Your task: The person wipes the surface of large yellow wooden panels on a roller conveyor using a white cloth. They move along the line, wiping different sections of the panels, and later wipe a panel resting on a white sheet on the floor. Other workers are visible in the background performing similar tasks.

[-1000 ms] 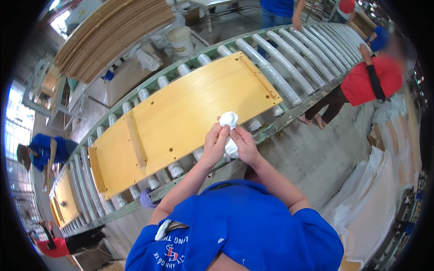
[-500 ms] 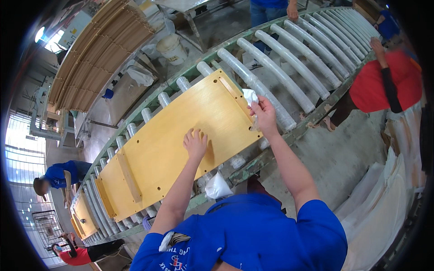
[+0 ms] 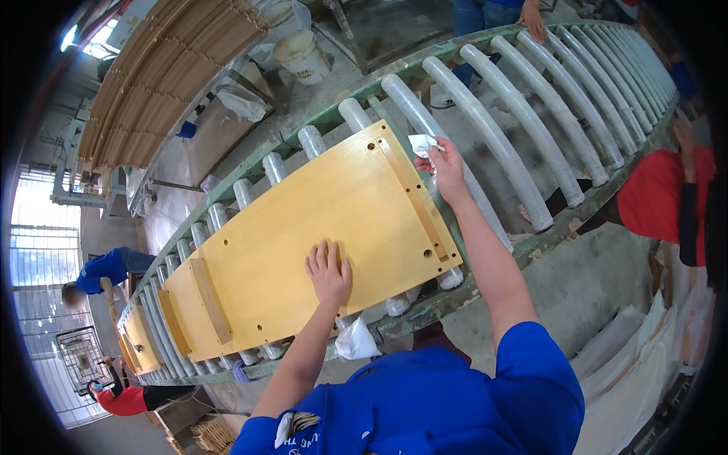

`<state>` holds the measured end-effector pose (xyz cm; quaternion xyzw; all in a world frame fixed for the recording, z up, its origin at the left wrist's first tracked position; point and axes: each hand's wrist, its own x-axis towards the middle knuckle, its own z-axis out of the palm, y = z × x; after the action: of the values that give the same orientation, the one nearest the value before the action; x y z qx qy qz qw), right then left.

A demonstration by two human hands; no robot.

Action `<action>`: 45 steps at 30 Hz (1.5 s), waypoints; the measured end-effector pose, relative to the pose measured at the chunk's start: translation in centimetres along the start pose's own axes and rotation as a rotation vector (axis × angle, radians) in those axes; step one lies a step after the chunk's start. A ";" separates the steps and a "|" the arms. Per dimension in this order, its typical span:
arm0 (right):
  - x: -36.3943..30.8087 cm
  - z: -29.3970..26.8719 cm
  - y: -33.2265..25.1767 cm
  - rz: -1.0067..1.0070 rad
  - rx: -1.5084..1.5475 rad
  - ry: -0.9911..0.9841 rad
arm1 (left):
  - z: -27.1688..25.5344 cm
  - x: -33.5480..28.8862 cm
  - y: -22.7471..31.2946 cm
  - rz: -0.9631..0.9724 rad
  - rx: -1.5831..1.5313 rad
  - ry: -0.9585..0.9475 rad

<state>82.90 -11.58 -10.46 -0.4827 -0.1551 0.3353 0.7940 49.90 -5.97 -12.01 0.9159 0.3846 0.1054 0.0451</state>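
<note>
A long yellow wooden panel (image 3: 284,258) lies on a roller conveyor, with cross strips and drilled holes on its upper face. My left hand (image 3: 329,274) rests on the panel's middle, palm down, its fingers stretched out. Beyond the panel's right end, above the rollers (image 3: 485,197), my right hand (image 3: 446,167) pinches a crumpled white cloth (image 3: 423,145). One narrow wooden strip (image 3: 415,193) with holes runs along that end of the panel. At the near rail, a white plastic bag (image 3: 356,340) is beside the panel's edge.
A green conveyor rail (image 3: 409,326) passes close in front of me. Co-workers stand along the line: one in red (image 3: 660,197) at the right, one in blue (image 3: 106,271) at the left. Behind the conveyor are a white bucket (image 3: 302,57) and stacked brown boards (image 3: 159,76).
My right hand with the cloth has moved from over the panel's end strip to just past its edge. My left hand's raised fingers now lie flatter on the panel. The view has shifted.
</note>
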 end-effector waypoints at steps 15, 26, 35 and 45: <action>7.9 1.6 3.5 -0.184 -0.699 -0.030 | -0.4 0.4 0.1 -0.025 0.002 -0.060; 10.4 2.7 3.4 -0.425 -1.154 -0.104 | -0.5 0.5 0.2 -0.028 -0.020 -0.062; 10.5 3.3 3.3 -0.427 -1.276 -0.128 | -0.3 0.4 -0.2 -0.046 -0.037 -0.085; 10.4 3.5 3.4 -0.512 -1.269 -0.112 | -0.4 0.5 -0.2 -0.044 -0.041 -0.081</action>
<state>87.14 -1.16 -12.53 -0.7845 -0.4714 0.0060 0.4028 49.99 -5.51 -11.57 0.9096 0.4003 0.0750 0.0815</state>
